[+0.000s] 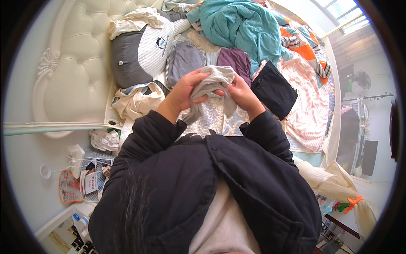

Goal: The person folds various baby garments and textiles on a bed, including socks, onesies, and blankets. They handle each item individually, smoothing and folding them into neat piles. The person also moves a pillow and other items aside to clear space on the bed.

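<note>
A light grey cloth garment (pixel 213 79) is bunched between my two hands, its loose ends hanging down over the quilted bed cover (pixel 206 117). My left hand (pixel 187 87) grips it on one side, with fingertips showing below the folds. On the other side my right hand (pixel 240 92) pinches its edge. Just beyond the hands lie a folded grey garment (pixel 185 60) and a folded purple garment (pixel 234 62). To the right of my right hand is a folded black garment (pixel 274 90). Cream clothing (pixel 139 100) lies in a heap left of my left hand.
A grey and white pillow (pixel 142 54) leans near the tufted headboard (pixel 82 60). A crumpled teal quilt (pixel 241 28) covers the far side of the bed, beside pink striped bedding (pixel 307 104). At lower left stands a white wire basket (pixel 98 168) holding books. A tied curtain (pixel 330 177) hangs at right.
</note>
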Tool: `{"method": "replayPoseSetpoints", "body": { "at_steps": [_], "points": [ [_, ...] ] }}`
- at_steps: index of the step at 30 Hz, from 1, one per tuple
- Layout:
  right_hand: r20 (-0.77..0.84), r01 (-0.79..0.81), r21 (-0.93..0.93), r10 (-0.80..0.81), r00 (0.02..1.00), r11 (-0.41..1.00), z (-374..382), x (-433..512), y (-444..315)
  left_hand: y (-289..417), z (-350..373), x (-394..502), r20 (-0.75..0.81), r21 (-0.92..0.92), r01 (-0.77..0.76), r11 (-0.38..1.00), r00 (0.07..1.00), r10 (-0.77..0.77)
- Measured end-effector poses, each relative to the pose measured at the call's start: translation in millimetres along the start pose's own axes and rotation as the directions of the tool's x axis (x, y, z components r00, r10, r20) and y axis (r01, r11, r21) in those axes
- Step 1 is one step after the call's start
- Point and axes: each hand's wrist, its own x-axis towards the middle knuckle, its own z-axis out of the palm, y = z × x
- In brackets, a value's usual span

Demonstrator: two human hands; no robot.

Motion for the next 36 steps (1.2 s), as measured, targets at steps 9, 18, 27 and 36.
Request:
{"method": "replayPoseSetpoints", "body": {
  "at_steps": [9, 18, 27, 36],
  "points": [
    [-0.502, -0.465, -0.83, -0.047, 0.864, 0.306, -79, -32, -37, 26, -20, -31, -0.261, 0.633, 0.333, 0.698, 0.942, -0.212],
    [0.234, -0.143, -0.122, 0.169, 0.958, 0.982, 26, -4, 19, 29, -1, -16, -0.21, 0.743, 0.276, 0.61, 0.961, -0.179],
    [0.029, -0.122, 0.649, 0.136, 0.99, 0.751, 17, -13, -10, -4, -69, -15, -0.459, 0.667, 0.075, 0.741, 0.824, 0.331],
    [-0.043, -0.08, -0.257, 0.071, 0.997, 0.963, 51, 1, 24, -51, -49, -3, -0.237, 0.671, -0.096, 0.736, 0.912, 0.335]
  ]
}}
